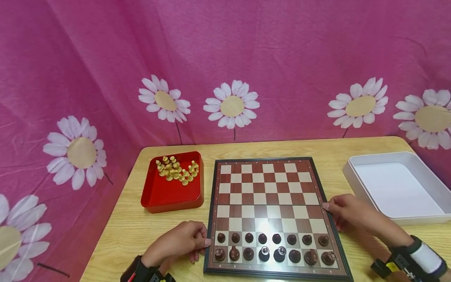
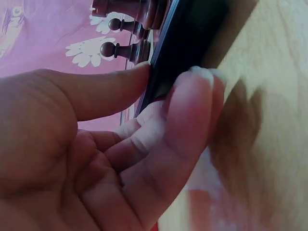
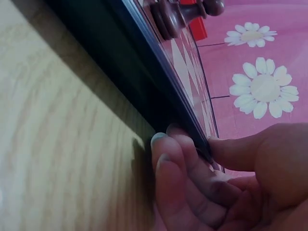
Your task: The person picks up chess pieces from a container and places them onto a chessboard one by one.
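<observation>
A brown-and-cream chessboard [image 1: 271, 188] with a black rim lies in the middle of the wooden table. Dark chess pieces [image 1: 248, 253] stand in two rows along its near side, pawns ahead of the larger pieces. My left hand [image 1: 181, 239] grips the board's left edge near the front, its thumb [image 2: 120, 86] at the top of the rim and its fingers curled at the side. On the right edge, about halfway along, my right hand [image 1: 354, 213] pinches the rim, with the thumb [image 3: 236, 153] on top and fingertips against the black side.
A red box [image 1: 169, 197] with several gold chess pieces [image 1: 172, 170] stands left of the board. To the right is a white box [image 1: 405, 188], close to my right forearm. A pink cloth with daisies [image 1: 282, 78] hangs behind the table [image 1: 119, 231].
</observation>
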Tool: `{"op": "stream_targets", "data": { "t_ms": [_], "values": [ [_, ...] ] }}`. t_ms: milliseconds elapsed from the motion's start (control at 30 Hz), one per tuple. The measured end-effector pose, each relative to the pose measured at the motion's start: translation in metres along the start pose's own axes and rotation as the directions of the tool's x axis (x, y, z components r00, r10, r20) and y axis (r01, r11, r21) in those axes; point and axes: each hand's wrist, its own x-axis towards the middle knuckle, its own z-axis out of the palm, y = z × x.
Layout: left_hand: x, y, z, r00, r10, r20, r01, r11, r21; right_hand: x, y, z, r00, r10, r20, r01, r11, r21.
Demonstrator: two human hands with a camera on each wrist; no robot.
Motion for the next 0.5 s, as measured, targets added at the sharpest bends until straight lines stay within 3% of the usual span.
{"op": "stream_targets", "data": {
  "t_ms": [67, 167, 333, 500],
  "values": [
    [-0.001, 0.002, -0.002, 1.000, -0.007, -0.028, 0.007, 1.000, 0.017, -0.001, 0.001, 0.002, 1.000, 0.008, -0.013, -0.008, 1.000, -0.008],
    [-0.004, 0.007, -0.007, 0.997, 0.033, -0.072, -0.023, 0.991, 0.135, -0.004, 0.003, 0.004, 1.000, 0.004, -0.013, -0.004, 1.000, -0.006],
    [-0.010, 0.020, -0.020, 0.982, 0.129, -0.138, -0.071, 0.928, 0.367, -0.011, 0.002, 0.007, 1.000, 0.000, -0.016, 0.000, 1.000, 0.003],
    [-0.017, 0.034, -0.030, 0.946, 0.240, -0.217, -0.105, 0.863, 0.495, -0.018, 0.002, 0.010, 0.999, -0.009, -0.035, 0.008, 1.000, -0.014]
  ]
}}
